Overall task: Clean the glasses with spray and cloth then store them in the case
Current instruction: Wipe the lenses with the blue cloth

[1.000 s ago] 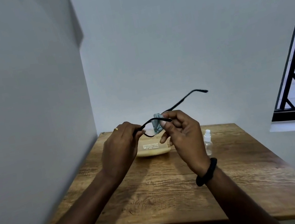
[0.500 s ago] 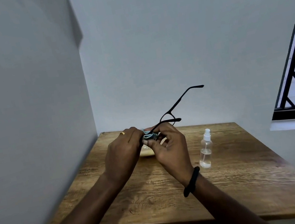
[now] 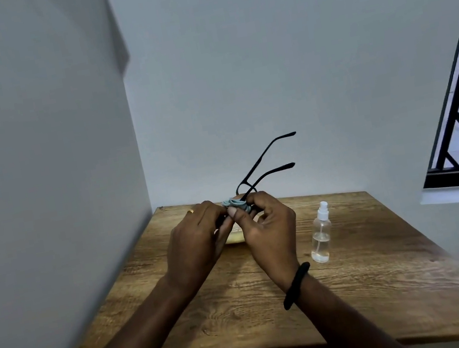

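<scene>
Swung since last look to show both temples of glasses (image 3: 257, 165), long axis pointing upper right from frame centre. Gripped at front by left hand (image 3: 193, 238); pinched through cloth (image 3: 236, 203) by right hand (image 3: 268, 228). Just behind hands, on tabletop (image 3: 365, 288): case (image 3: 235, 238).

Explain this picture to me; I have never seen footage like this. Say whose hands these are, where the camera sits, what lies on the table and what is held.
No machine here: a person works with two bare hands. The one picture comes from a wide-angle camera worn on the head, looking forward and down, so the arms reach in from below. The left hand holds the black glasses at the front, their temples pointing up and away. The right hand pinches a bluish cloth against the frame, probably wiping a lens. On the wooden table a clear spray bottle stands to the right, and a tan case lies mostly hidden behind the hands.
</scene>
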The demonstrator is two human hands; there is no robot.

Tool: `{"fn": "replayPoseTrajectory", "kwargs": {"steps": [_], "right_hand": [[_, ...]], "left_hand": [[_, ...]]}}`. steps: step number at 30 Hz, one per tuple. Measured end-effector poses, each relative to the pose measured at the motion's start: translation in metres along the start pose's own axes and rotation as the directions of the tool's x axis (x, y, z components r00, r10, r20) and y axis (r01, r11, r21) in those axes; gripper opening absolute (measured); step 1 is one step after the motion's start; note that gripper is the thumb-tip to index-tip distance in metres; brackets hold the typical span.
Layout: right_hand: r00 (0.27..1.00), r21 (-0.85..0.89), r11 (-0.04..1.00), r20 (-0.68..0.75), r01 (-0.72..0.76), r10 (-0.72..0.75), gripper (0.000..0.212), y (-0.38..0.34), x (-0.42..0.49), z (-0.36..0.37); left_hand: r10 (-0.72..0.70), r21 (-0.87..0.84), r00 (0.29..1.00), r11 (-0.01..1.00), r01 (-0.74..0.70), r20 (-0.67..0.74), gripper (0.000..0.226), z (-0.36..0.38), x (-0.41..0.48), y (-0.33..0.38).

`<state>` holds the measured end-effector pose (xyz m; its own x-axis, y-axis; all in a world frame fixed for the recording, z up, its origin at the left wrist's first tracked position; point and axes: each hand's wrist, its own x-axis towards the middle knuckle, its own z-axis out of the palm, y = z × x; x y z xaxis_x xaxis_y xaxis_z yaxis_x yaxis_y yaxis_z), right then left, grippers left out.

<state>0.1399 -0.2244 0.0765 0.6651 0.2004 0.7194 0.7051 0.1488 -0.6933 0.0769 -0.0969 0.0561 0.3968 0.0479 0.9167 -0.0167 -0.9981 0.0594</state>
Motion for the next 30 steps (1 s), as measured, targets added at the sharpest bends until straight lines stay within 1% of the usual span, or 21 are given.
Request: {"fn": "replayPoseTrajectory", "kwargs": {"steps": [2, 6, 12, 15, 19, 22, 23, 24, 26, 28, 30], "right_hand": [[0.998, 0.060, 0.997, -0.003, -0.055, 0.055, 0.014, -0.001, 0.002, -0.001], [0.986, 0.200, 0.966, 0.011, -0.163, 0.164, 0.008, -0.003, 0.004, -0.003], [0.979, 0.364, 0.912, 0.000, -0.191, 0.205, 0.012, -0.017, 0.017, -0.018], [0.966, 0.479, 0.846, 0.020, -0.235, 0.258, 0.010, -0.027, 0.026, -0.028], [0.937, 0.555, 0.768, 0.058, -0.318, 0.345, 0.018, -0.029, 0.034, -0.035], [0.912, 0.640, 0.690, 0.042, -0.338, 0.408, 0.014, -0.030, 0.037, -0.041], [0.910, 0.650, 0.682, 0.033, -0.334, 0.414, 0.012, -0.029, 0.036, -0.042], [0.912, 0.635, 0.696, 0.036, -0.336, 0.408, 0.011, -0.027, 0.034, -0.042], [0.931, 0.545, 0.766, 0.084, -0.342, 0.355, 0.014, -0.023, 0.025, -0.037], [0.951, 0.463, 0.831, 0.125, -0.307, 0.282, 0.022, -0.019, 0.015, -0.029], [0.964, 0.412, 0.872, 0.125, -0.264, 0.233, 0.034, -0.017, 0.010, -0.022]], "left_hand": [[-0.007, -0.024, 1.000, 1.000, 0.007, -0.010, 0.018, 0.000, 0.001, 0.002], [-0.016, -0.038, 1.000, 0.999, 0.016, -0.001, 0.018, -0.001, 0.004, 0.004], [-0.056, -0.058, 0.998, 0.997, 0.057, 0.011, 0.019, 0.000, -0.004, -0.006], [-0.056, -0.042, 0.998, 0.997, 0.057, 0.013, 0.021, -0.002, -0.006, -0.008], [-0.071, -0.049, 0.997, 0.996, 0.071, -0.012, 0.020, -0.002, 0.001, -0.006], [-0.095, -0.061, 0.995, 0.994, 0.093, -0.037, 0.016, -0.003, 0.005, -0.003], [-0.105, -0.057, 0.994, 0.993, 0.103, -0.040, 0.015, -0.004, 0.007, -0.002], [-0.118, -0.055, 0.992, 0.992, 0.116, -0.042, 0.013, -0.005, 0.009, 0.000], [-0.149, -0.070, 0.988, 0.987, 0.146, -0.041, 0.011, -0.006, 0.013, 0.002], [-0.154, -0.082, 0.987, 0.985, 0.151, -0.038, 0.010, -0.007, 0.016, 0.004], [-0.124, -0.071, 0.992, 0.990, 0.121, -0.036, 0.009, -0.006, 0.017, 0.006]]}}
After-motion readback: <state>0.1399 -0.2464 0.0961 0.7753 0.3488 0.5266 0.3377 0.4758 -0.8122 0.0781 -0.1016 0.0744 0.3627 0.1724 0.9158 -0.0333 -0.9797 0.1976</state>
